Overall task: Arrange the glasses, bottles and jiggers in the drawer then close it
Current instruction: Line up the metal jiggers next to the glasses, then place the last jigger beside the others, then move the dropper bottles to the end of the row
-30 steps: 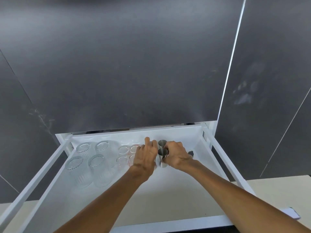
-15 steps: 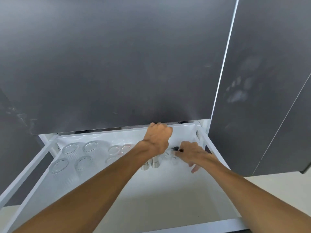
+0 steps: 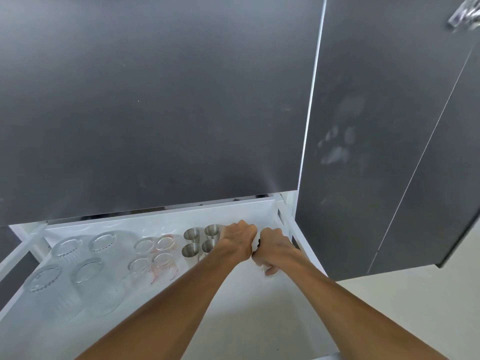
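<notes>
While drawer (image 3: 166, 216) stands open, grey cabinet fronts (image 3: 155, 100)

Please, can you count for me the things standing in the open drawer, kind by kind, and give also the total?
Large ribbed clear glasses: 4
Small clear glasses: 4
Steel jiggers: 4
Total seen in the drawer: 12
The left hand and right hand are closed over something dark at the right; what it is cannot be told, so it is not counted.
</notes>
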